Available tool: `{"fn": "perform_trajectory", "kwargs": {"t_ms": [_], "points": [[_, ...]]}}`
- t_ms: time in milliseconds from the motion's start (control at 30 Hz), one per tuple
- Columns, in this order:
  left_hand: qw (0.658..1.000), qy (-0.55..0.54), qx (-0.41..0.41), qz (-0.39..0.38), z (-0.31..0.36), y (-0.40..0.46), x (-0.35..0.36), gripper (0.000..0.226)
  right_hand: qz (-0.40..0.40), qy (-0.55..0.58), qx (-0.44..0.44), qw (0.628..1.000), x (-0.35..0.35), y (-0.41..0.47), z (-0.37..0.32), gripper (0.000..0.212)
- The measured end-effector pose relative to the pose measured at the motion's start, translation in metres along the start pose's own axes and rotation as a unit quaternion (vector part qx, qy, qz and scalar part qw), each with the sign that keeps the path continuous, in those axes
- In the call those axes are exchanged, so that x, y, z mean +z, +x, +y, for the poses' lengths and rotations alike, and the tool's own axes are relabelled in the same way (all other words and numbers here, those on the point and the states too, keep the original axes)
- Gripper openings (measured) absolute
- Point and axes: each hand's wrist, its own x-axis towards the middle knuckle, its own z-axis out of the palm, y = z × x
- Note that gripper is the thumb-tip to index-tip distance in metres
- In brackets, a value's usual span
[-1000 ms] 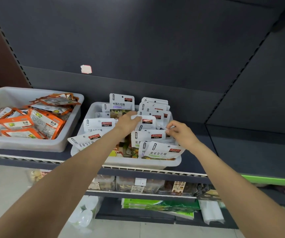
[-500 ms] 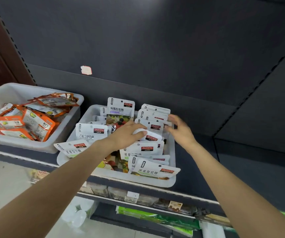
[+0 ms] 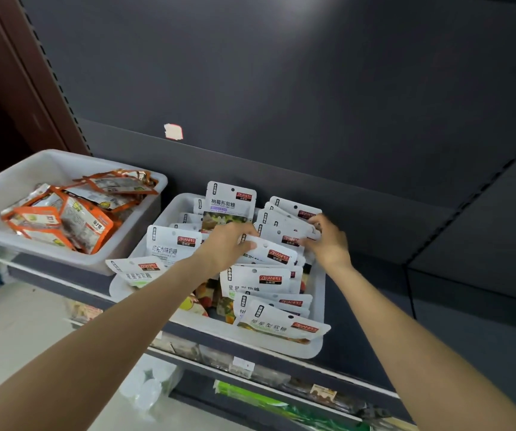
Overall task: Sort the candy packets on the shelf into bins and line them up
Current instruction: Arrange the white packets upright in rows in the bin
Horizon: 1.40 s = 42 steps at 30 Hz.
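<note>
Left hand (image 3: pixel 228 241) | you pinch a white packet (image 3: pixel 269 253) to stand it | right hand (image 3: pixel 325 241) fingers curl on the back row (image 3: pixel 291 219), steadying | all in right bin (image 3: pixel 319 306).

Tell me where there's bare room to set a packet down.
Free: the back-left floor of the orange-packet bin, and the shelf right of the white-packet bin. That bin is crowded, both hands among its rows.
</note>
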Motion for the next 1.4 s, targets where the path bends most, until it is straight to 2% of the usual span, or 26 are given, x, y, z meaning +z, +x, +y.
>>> {"fn": "perform_trajectory", "kwargs": {"t_ms": [100,233,300,433,567,667,733,833,900,967,1033,1067,1133,1167,1233,1300,1333,1400], "points": [[1.000,0.014,0.016,0.011,-0.001,0.000,-0.001,0.018,-0.003,-0.014,0.002,1.000,0.001,-0.006,-0.002,0.033],[0.995,-0.020,0.034,0.087,0.009,-0.003,-0.004,0.017,0.112,-0.012,-0.123,0.986,-0.014,-0.022,-0.006,0.014],[0.993,-0.046,0.046,0.094,0.014,-0.003,-0.006,0.017,0.128,0.008,-0.154,0.980,-0.025,-0.022,-0.009,0.013],[0.998,-0.020,0.052,-0.005,0.013,-0.004,-0.001,0.023,-0.025,0.087,-0.045,0.995,-0.029,-0.026,-0.004,0.024],[0.997,-0.048,0.057,0.016,0.012,-0.004,-0.006,0.026,-0.075,0.085,-0.046,0.992,-0.035,-0.027,-0.004,0.021],[0.997,-0.057,0.058,-0.008,0.011,0.002,-0.001,0.028,-0.097,0.078,-0.034,0.992,-0.035,-0.027,-0.011,0.025],[0.993,-0.115,0.029,0.015,0.008,0.006,0.007,0.036,-0.121,0.123,0.001,0.985,-0.031,-0.028,-0.011,0.027],[0.955,-0.260,-0.100,0.100,0.002,0.010,0.011,0.063,-0.106,0.227,0.056,0.966,-0.028,-0.031,-0.008,0.022],[0.925,-0.347,-0.138,0.068,-0.002,0.013,0.013,0.064,-0.102,0.254,0.058,0.960,-0.026,-0.034,-0.005,0.025],[0.879,-0.446,-0.170,0.020,0.000,0.013,0.012,0.061,-0.108,0.260,0.041,0.959,-0.021,-0.036,-0.003,0.033],[0.838,-0.517,-0.169,-0.028,0.000,0.015,0.013,0.053,-0.112,0.237,0.018,0.965,-0.017,-0.039,-0.003,0.031],[0.836,-0.524,-0.152,-0.056,0.001,0.014,0.014,0.049,-0.114,0.207,0.000,0.972,-0.016,-0.040,-0.002,0.031],[0.870,-0.472,-0.116,-0.087,0.000,0.012,0.020,0.054,-0.122,0.145,-0.030,0.981,-0.017,-0.042,0.002,0.032],[0.891,-0.435,-0.106,-0.080,0.000,0.009,0.020,0.060,-0.126,0.131,-0.036,0.983,-0.020,-0.043,0.004,0.029],[0.926,-0.357,-0.121,-0.010,0.000,0.012,0.017,0.061,-0.146,0.122,-0.032,0.981,-0.025,-0.045,0.006,0.021],[0.950,-0.278,-0.118,0.076,0.003,0.014,0.009,0.051,-0.161,0.099,-0.028,0.982,-0.029,-0.043,0.005,0.017],[0.967,-0.225,-0.083,0.082,0.007,0.013,0.004,0.049,-0.166,0.087,-0.029,0.982,-0.030,-0.041,0.003,0.015],[0.990,-0.137,-0.016,0.015,0.016,0.013,-0.004,0.048,-0.171,0.074,-0.037,0.982,-0.031,-0.036,0.000,0.012]]}}
